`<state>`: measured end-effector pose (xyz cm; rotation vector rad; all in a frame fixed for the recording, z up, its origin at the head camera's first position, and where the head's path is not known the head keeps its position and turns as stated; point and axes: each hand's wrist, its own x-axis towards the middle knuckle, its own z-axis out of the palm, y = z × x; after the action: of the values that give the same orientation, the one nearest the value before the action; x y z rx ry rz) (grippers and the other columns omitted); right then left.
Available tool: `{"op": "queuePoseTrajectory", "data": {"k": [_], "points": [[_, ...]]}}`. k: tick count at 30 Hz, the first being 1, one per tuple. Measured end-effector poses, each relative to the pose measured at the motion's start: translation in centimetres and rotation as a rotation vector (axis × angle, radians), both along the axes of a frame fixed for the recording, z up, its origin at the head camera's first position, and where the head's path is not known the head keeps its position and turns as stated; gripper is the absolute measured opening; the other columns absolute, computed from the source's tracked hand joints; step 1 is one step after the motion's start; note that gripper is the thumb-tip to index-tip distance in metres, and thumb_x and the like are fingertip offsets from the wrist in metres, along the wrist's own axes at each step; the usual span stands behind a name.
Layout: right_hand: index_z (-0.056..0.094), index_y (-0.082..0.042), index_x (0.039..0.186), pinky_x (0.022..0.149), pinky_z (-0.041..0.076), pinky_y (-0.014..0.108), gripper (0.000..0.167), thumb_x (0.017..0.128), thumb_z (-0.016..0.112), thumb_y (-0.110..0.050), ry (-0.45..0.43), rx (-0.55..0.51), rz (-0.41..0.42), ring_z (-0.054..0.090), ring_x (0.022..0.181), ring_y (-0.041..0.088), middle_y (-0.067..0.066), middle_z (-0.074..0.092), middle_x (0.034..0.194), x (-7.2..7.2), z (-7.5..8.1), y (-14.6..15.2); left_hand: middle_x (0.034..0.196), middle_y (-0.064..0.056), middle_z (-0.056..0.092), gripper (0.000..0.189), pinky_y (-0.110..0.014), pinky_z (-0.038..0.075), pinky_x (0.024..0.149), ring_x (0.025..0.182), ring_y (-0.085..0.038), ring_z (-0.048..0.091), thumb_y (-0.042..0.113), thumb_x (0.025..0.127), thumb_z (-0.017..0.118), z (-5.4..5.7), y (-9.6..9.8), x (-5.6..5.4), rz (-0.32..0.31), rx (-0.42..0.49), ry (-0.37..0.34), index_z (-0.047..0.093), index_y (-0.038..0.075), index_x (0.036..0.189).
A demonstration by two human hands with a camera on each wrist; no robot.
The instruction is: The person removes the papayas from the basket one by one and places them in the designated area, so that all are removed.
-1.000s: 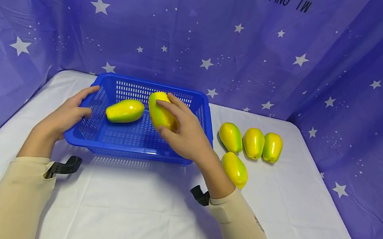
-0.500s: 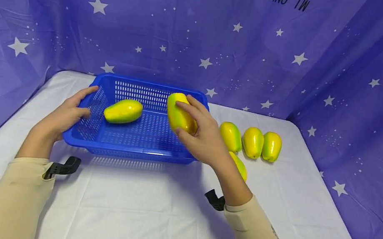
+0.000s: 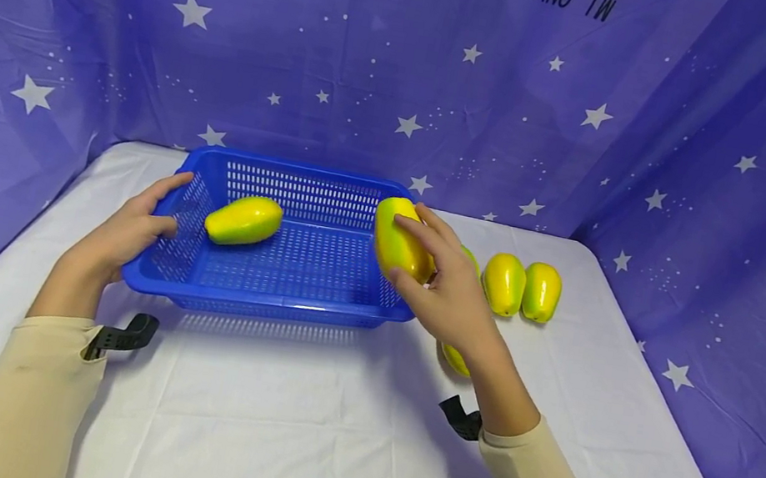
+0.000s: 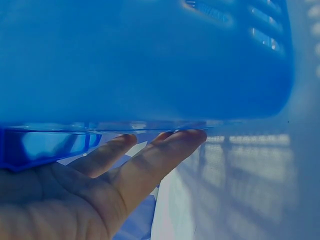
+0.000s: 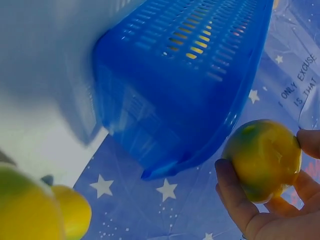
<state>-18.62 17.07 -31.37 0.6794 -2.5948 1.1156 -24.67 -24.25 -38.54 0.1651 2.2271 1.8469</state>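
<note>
My right hand (image 3: 447, 288) grips a glossy yellow-green papaya (image 3: 398, 237) over the right end of a blue plastic basket (image 3: 281, 302). In the right wrist view, thumb and fingers wrap around this papaya (image 5: 262, 160), which is apart from the basket wall. My left hand (image 3: 130, 226) holds the basket's left rim; in the left wrist view, its fingers (image 4: 145, 172) touch the rim from below. Inside the basket, towards the left, another papaya (image 3: 244, 221) lies on its side.
Right of the basket, on the white tablecloth (image 3: 283, 425), lie several more papayas, such as this papaya (image 3: 503, 284) and its neighbour (image 3: 541, 293). Two are partly hidden behind my right hand. A purple star-patterned curtain (image 3: 353, 56) stands behind and along the sides.
My right hand has carried the papaya rightward, from over the basket's middle to its right end. My left hand stays at the left rim, and the papaya in the basket has not moved.
</note>
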Motion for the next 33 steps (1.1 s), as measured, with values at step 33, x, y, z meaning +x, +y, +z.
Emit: {"op": "queuePoseTrajectory", "data": {"k": [33], "points": [[0.052, -0.027, 0.141, 0.072, 0.053, 0.036, 0.06, 0.086, 0.071, -0.014, 0.029, 0.085, -0.172, 0.051, 0.123, 0.026, -0.003, 0.031, 0.155, 3.8, -2.1, 9.2, 0.161, -0.016, -0.01, 0.084, -0.042, 0.055, 0.076, 0.127, -0.046, 0.028, -0.003, 0.089, 0.033, 0.1, 0.1, 0.4, -0.006, 0.016, 0.005, 0.005, 0.037, 0.157]]}}
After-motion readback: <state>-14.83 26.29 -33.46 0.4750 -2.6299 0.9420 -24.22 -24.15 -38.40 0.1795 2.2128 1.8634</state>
